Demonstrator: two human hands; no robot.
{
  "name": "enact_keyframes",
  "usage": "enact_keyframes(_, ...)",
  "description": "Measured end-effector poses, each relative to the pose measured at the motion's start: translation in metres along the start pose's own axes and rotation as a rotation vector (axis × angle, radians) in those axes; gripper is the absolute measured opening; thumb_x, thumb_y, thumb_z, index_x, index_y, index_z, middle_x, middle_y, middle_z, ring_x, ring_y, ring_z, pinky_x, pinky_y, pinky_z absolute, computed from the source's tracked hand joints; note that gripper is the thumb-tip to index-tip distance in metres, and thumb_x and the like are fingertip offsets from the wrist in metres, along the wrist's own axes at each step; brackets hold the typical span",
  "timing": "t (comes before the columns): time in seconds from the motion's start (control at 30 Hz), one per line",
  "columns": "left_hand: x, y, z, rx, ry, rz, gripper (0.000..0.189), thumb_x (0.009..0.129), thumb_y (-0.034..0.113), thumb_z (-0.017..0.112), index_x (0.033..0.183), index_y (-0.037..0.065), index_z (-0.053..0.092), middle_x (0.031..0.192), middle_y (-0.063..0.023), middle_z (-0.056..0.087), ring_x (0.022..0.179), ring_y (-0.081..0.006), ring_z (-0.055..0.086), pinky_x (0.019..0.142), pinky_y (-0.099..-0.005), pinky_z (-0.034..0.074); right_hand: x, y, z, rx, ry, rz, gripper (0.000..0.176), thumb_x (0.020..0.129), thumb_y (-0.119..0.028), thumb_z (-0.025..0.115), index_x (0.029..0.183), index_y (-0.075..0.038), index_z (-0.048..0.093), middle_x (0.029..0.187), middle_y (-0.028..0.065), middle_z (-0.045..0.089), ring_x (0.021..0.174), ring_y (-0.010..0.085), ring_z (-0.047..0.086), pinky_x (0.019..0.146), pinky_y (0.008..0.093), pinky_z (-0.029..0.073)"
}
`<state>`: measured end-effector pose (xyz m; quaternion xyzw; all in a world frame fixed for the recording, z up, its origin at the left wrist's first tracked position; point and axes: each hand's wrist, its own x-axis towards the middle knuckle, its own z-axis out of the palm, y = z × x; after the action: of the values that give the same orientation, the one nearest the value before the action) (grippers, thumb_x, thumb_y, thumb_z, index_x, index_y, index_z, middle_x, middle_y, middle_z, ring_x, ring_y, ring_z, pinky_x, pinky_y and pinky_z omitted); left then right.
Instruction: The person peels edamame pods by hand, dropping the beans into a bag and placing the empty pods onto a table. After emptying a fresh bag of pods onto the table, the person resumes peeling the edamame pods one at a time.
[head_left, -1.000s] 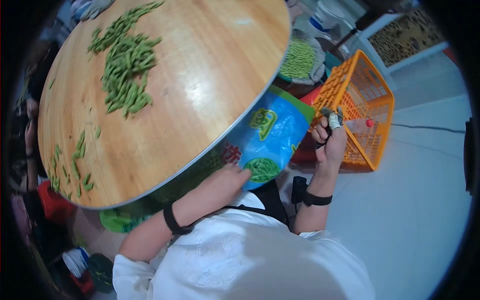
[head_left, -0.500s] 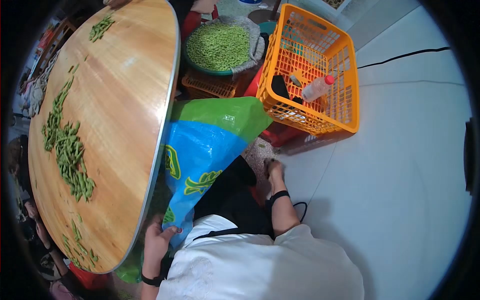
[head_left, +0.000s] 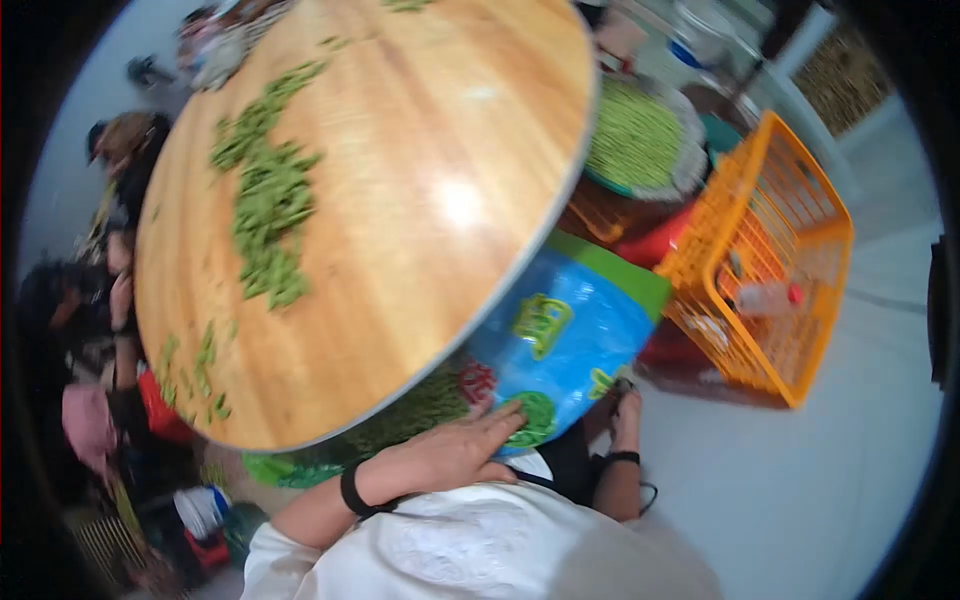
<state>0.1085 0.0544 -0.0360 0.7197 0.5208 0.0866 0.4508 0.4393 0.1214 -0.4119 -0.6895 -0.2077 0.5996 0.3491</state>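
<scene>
My left hand (head_left: 450, 460) lies with fingers stretched over the near edge of a blue and green plastic sack (head_left: 570, 320). Its fingertips touch the sack beside a green round print. The sack spreads across my lap and under the table's rim. A dark green heap of what look like pods (head_left: 415, 415) shows between the sack and the table. Lower right, my right hand (head_left: 627, 405) hangs low beside the sack's corner; its fingers are too small and blurred to read. Green bean pods (head_left: 270, 215) lie in a loose pile on the round wooden table (head_left: 420, 250).
An orange plastic crate (head_left: 715, 260) at the right holds a red-capped bottle (head_left: 768, 298). Behind the sack stands a basin of shelled green beans (head_left: 635, 140). Other people sit across the table, one with hands (head_left: 121, 290) near its edge. A red container (head_left: 163, 408) is beyond the rim.
The view has swung left, showing more of the table's far side. My left hand has gone from pinching the sack's edge to lying across it with fingers extended. The sack lies flatter.
</scene>
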Motion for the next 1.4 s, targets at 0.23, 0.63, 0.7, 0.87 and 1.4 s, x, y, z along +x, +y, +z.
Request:
enact_keyframes(0.23, -0.103, 0.016, -0.101, 0.113, 0.699, -0.183, 0.007, 0.074, 0.003, 0.063, 0.08, 0.003, 0.059, 0.075, -0.0093, 0.059, 0.07, -0.0269, 0.06, 0.062, -0.0339, 0.048, -0.01, -0.071, 0.01, -1.053, -0.206, -0.396, 0.034, 0.084, -0.019, 0.056, 0.114, -0.003, 0.056, 0.105, 0.0215, 0.062, 0.099, 0.0349, 0.059, 0.079, 0.0405, 0.046)
enact_keyframes(0.63, -0.102, -0.099, -0.158, 0.579, 0.889, -0.225, 0.011, 0.069, 0.007, 0.064, 0.076, 0.0, 0.059, 0.071, -0.0165, 0.055, 0.072, -0.0331, 0.057, 0.062, -0.041, 0.046, -0.17, -0.277, 0.039, -1.364, -0.124, -0.49, 0.024, 0.084, -0.016, 0.053, 0.104, -0.005, 0.061, 0.083, 0.0148, 0.064, 0.072, 0.0271, 0.066, 0.052, 0.0371, 0.05)
enact_keyframes(0.7, -0.104, -0.096, -0.157, 0.546, 0.932, -0.164, 0.012, 0.068, 0.007, 0.065, 0.075, -0.001, 0.058, 0.071, -0.0172, 0.056, 0.072, -0.0335, 0.057, 0.062, -0.0419, 0.046, -0.239, -0.315, 0.068, -0.938, -0.174, -0.461, 0.024, 0.086, -0.016, 0.053, 0.102, 0.002, 0.057, 0.079, 0.0157, 0.063, 0.063, 0.0246, 0.063, 0.051, 0.0328, 0.049)
enact_keyframes(0.87, -0.147, -0.101, -0.168, 0.276, 1.048, -0.451, 0.016, 0.068, 0.005, 0.066, 0.083, 0.001, 0.061, 0.077, -0.0148, 0.059, 0.078, -0.0321, 0.059, 0.066, -0.0374, 0.047, -0.297, -0.334, 0.095, -0.609, -0.368, -0.541, 0.023, 0.09, -0.012, 0.048, 0.109, 0.0, 0.053, 0.074, 0.0084, 0.061, 0.051, 0.0115, 0.058, 0.039, 0.0221, 0.042)
enact_keyframes(1.4, -0.137, -0.138, -0.168, 0.61, 1.053, -0.143, 0.013, 0.073, 0.008, 0.06, 0.085, 0.003, 0.062, 0.083, -0.0182, 0.055, 0.075, -0.0347, 0.055, 0.067, -0.0394, 0.046, -0.372, -0.308, 0.212, -0.793, -1.236, -0.717, 0.023, 0.085, -0.009, 0.051, 0.106, 0.0, 0.056, 0.066, 0.0048, 0.058, 0.053, 0.0125, 0.057, 0.051, 0.0252, 0.045)
